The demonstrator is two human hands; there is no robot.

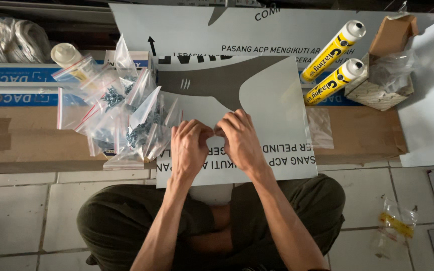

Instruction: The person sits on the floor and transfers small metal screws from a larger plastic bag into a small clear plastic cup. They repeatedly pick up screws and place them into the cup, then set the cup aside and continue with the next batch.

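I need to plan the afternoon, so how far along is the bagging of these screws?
Done: a pile of zip bags of screws lies filled beside the grey panel. In hand: left hand and right hand pinch something small together over the panel; what it is cannot be told. Left: no loose screws show, so the remainder cannot be judged.

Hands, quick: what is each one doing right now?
Left hand: fingers curled shut, pinching something small I cannot make out, over the grey panel.
Right hand: curled shut too, fingertips meeting the left's on the same small thing.
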